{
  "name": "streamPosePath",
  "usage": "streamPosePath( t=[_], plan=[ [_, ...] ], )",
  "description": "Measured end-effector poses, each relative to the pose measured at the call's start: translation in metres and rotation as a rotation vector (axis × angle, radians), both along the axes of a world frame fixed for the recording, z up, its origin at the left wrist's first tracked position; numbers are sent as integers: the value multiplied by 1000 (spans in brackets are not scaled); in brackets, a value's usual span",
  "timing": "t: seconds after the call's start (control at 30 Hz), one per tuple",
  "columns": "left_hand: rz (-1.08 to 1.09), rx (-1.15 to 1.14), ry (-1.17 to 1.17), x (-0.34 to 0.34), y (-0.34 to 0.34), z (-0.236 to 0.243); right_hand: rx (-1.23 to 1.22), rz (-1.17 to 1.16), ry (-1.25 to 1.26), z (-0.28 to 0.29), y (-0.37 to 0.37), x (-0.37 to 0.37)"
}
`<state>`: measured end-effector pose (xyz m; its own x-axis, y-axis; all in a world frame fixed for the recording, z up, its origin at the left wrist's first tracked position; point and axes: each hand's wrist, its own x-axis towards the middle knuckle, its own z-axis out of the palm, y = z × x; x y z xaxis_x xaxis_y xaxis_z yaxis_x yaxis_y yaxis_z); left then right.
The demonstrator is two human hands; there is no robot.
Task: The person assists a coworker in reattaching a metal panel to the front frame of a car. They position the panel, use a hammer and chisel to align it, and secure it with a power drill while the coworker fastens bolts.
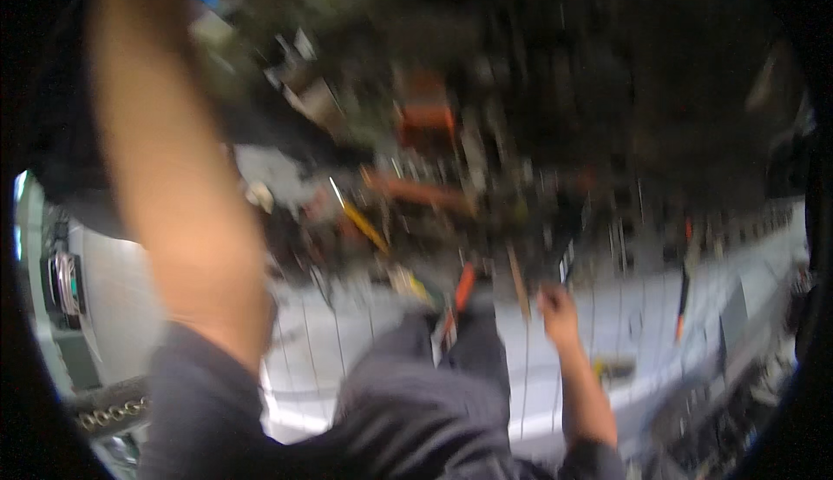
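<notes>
Motion smears much of the picture. My left arm [173,159] stretches far up along the left side, and its hand lies beyond the upper rim. Low on the right, my right hand [558,308] is at the near edge of a dark, cluttered work area [521,176]. Its fingers look curled closed. A thin dark thing with a pale streak [567,263] rises just above them; whether the hand grips it is blurred. To the left of this hand stands a thin brown stick-like piece [518,280]. Farther left is a tool with an orange-red handle [464,287].
A yellow slender tool [364,226] and an orange-red block [427,120] lie among the dark clutter. At the right is a long black and orange tool [683,293]. A pale, lined surface [538,384] runs beneath, and a chain [113,415] shows at the lower left.
</notes>
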<state>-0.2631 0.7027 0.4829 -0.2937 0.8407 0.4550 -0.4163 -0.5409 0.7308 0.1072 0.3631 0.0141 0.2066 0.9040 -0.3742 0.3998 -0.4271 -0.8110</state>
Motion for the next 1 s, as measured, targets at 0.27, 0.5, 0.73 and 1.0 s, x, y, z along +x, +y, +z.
streamPosePath(
  t=[0.27,0.5,0.73,1.0],
  plan=[
    [-222,68,9,10,-20,36,783,366,-16,321,114,-82],
    [-380,-7,-16,8,-27,47,1118,341,44,507,159,-97],
    [-499,-88,-56,0,-33,49,1184,142,327,564,184,-149],
    [-456,-87,-110,-5,-10,29,1552,4,-140,585,202,-156]
  ],
)
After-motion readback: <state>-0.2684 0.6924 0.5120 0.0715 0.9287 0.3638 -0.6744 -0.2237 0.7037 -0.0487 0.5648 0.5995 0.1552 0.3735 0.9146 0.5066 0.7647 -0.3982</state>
